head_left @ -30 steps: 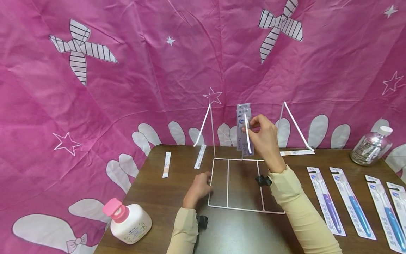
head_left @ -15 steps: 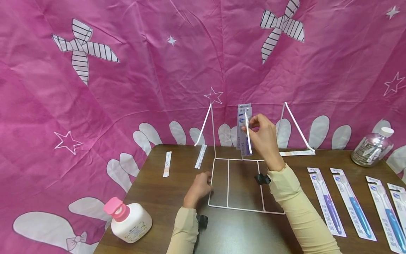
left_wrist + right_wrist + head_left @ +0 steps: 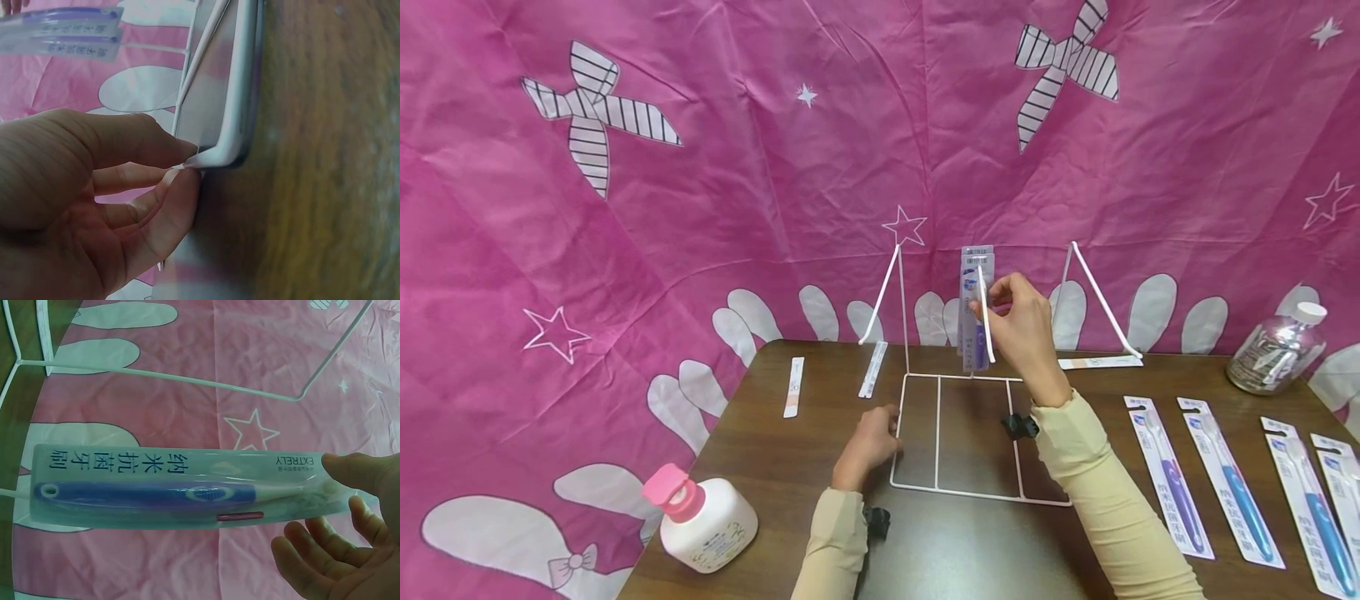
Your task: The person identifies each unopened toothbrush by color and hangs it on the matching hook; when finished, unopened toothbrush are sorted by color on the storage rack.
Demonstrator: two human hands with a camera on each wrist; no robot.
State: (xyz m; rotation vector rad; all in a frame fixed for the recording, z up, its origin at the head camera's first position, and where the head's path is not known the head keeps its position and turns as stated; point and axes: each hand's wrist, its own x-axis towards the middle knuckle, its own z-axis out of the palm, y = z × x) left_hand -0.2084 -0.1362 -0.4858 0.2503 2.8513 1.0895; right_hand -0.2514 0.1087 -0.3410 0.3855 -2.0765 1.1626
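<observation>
Right hand (image 3: 1021,321) pinches an upright toothbrush pack (image 3: 976,310) against the rack's hook (image 3: 986,315); left hand (image 3: 871,442) grips the wire rack (image 3: 937,433) base.

Far right, we see the toothbrush packs (image 3: 1342,508) cut by the head view's edge. Left wrist view: table (image 3: 325,156) blurred. Right hand (image 3: 1022,321) covers part of the held pack (image 3: 976,304); small print unreadable.
</observation>
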